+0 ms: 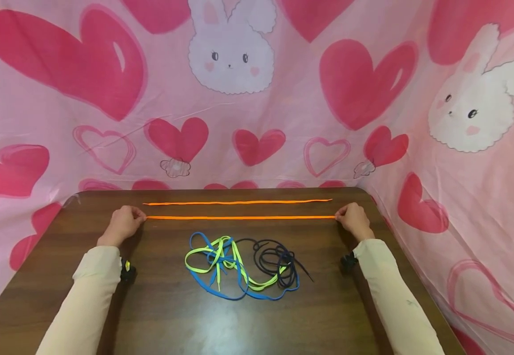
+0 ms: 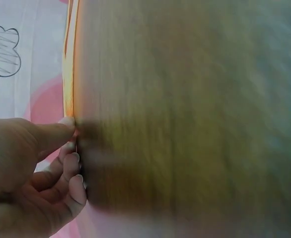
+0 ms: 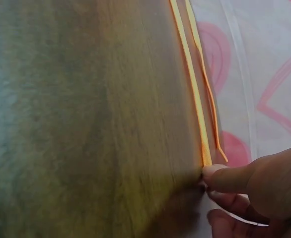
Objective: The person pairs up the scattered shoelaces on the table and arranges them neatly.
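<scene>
While both hands are at the far part of the table (image 1: 235,330), the near orange lace (image 1: 241,217) stretches straight between them, running side to side. Left hand (image 1: 123,224): thumb and forefinger pinch the lace's left end; in the left wrist view the other fingers lie curled below the pinch. Right hand (image 1: 353,220): thumb and fingertips pinch the right end. The lace spans the whole gap between the hands. Whether it touches the tabletop along its full length, cannot tell.

Far orange lace (image 1: 239,202): roughly parallel, just beyond the held one, apart from it and from both hands; its right end bends slightly near the right thumb in the right wrist view. Nearer the person, between the forearms, a blue lace (image 1: 221,297), a yellow-green lace (image 1: 263,287) and a black cord (image 1: 282,259) lie in a loose tangle, well apart from either hand.
</scene>
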{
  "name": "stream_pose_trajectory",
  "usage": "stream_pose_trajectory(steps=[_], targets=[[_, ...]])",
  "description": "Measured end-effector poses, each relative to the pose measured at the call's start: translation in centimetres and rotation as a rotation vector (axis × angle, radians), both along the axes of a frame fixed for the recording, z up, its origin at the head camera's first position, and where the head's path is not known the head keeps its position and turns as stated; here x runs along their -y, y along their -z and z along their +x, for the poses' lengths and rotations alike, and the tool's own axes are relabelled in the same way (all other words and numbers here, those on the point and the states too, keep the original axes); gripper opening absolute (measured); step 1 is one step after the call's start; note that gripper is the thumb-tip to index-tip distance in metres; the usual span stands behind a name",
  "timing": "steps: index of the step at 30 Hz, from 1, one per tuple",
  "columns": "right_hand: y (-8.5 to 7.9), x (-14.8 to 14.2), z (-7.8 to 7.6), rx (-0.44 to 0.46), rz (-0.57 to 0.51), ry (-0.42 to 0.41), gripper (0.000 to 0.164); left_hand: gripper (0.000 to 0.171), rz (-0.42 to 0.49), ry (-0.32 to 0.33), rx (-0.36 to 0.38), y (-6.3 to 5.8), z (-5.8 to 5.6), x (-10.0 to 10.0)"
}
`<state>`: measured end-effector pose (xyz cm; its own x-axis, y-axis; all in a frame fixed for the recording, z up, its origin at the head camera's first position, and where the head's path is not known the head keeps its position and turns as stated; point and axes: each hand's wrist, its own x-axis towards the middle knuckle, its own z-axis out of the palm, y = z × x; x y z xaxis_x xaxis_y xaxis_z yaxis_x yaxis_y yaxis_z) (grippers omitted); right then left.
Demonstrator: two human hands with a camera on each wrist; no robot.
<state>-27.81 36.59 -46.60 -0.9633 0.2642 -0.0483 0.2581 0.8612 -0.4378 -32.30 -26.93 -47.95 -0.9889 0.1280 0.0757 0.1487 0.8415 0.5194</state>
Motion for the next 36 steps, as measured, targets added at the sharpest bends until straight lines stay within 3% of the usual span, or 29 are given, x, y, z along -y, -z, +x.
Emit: stream_pose_trajectory(steps=[14, 36], targets=[[-0.5, 0.2, -2.0, 0.038, -0.046, 0.027, 0.015, 0.017, 0.064, -0.107, -0.038, -0.3, -1.5, -0.4], [0.6, -0.1, -3.1, -0.049, -0.083, 0.066, 0.019, 0.028, 0.024, -0.190, 0.053, 0.1, -2.8, -1.0]])
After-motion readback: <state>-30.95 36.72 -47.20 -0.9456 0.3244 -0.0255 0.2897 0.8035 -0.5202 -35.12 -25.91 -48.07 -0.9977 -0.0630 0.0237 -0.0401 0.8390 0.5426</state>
